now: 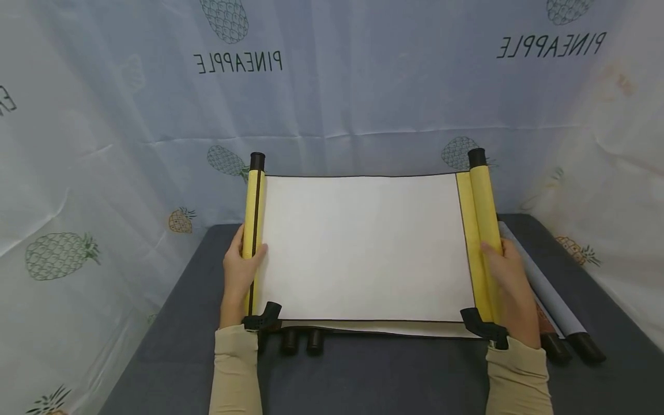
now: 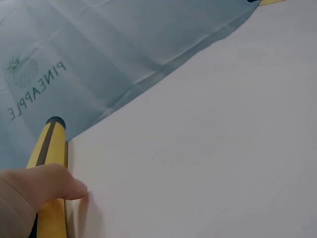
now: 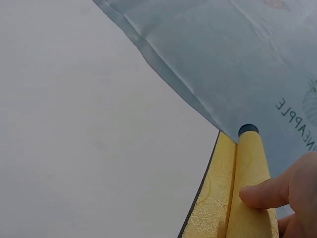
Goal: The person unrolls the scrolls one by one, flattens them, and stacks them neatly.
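A hanging scroll [image 1: 363, 248] is spread open in front of me, its white face blank and its two ends edged in yellow brocade. My left hand [image 1: 240, 274] grips the left roller [image 1: 253, 207], the thumb lying over onto the white paper, as the left wrist view also shows. Around the thicker right roller [image 1: 482, 202] my right hand [image 1: 513, 282] is wrapped; in the right wrist view its thumb [image 3: 265, 193] presses on the patterned yellow cloth. Black caps top both rollers. Most fingers are hidden behind the scroll.
On the dark table [image 1: 171, 357], a grey rolled scroll [image 1: 550, 282] lies at the right beside a reddish one [image 1: 547, 323]. Black roller ends [image 1: 314, 342] poke out below the held scroll. Pineapple-printed curtains [image 1: 353, 86] hang behind and at both sides.
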The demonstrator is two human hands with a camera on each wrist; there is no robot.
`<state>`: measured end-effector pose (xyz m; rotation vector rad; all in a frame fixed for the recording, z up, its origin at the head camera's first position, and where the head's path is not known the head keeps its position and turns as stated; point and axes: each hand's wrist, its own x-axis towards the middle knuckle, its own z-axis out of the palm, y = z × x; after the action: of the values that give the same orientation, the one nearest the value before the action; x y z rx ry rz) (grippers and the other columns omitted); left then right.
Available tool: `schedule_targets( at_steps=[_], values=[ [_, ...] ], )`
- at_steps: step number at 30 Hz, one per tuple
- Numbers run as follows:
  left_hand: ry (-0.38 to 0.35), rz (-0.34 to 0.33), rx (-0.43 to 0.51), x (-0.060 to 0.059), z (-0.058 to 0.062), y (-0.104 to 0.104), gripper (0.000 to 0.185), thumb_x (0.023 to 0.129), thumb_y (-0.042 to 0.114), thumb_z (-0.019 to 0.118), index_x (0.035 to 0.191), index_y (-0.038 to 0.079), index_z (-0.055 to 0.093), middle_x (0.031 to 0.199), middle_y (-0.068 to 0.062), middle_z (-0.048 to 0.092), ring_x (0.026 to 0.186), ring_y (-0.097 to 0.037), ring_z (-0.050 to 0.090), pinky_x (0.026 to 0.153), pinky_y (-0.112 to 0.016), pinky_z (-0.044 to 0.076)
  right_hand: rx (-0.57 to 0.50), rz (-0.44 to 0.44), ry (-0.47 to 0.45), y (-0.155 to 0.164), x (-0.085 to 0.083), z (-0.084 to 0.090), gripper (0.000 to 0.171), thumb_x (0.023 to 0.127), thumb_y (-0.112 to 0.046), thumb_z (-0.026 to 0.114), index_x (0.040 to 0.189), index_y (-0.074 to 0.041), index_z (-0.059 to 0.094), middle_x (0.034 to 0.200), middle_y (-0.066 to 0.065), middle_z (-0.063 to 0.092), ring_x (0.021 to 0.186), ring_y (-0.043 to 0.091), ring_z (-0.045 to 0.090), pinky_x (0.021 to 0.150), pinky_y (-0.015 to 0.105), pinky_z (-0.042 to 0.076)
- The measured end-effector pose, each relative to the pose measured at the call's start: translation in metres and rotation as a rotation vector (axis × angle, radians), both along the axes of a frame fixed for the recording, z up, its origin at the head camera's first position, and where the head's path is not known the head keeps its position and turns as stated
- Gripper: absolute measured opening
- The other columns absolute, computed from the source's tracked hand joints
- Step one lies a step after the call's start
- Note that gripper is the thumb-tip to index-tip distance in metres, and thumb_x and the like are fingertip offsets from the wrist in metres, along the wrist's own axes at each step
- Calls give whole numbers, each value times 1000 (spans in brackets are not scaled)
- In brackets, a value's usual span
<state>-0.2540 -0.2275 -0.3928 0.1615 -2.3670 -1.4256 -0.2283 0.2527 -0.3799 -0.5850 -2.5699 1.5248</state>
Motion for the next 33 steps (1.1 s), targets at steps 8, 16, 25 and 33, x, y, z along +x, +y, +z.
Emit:
schedule_targets(
  at_steps=[8, 16, 25, 33],
  values=[
    [53, -35, -6, 4, 2, 0, 98, 75, 26, 82, 154, 14, 25, 148, -23, 42, 115, -33, 50, 92, -47, 46, -25, -66, 17, -1, 0, 0, 66, 102, -41, 33, 149, 5, 24, 122, 21, 45, 96, 24, 46, 75, 34, 38],
    [5, -22, -39, 4, 1, -4, 85, 81, 17, 77, 152, 11, 30, 139, -23, 51, 105, -33, 54, 83, -38, 45, -35, -74, 11, -2, -1, 0, 67, 101, -40, 34, 149, 6, 23, 127, 23, 45, 98, 25, 47, 76, 33, 37],
    [-36, 65, -42, 2, 1, -6, 62, 90, 19, 67, 145, 5, 42, 120, -24, 60, 91, -31, 57, 68, -23, 44, -37, -62, 8, -3, -2, -1, 66, 102, -38, 33, 149, 8, 23, 125, 23, 45, 99, 26, 47, 76, 33, 38],
    [-25, 89, -4, 4, -1, -9, 55, 93, 22, 61, 144, 8, 44, 117, -22, 61, 88, -25, 56, 67, -20, 43, -48, -61, -4, -4, 0, 1, 70, 101, -43, 32, 152, 3, 17, 136, 26, 39, 109, 32, 44, 85, 41, 39]
  ],
)
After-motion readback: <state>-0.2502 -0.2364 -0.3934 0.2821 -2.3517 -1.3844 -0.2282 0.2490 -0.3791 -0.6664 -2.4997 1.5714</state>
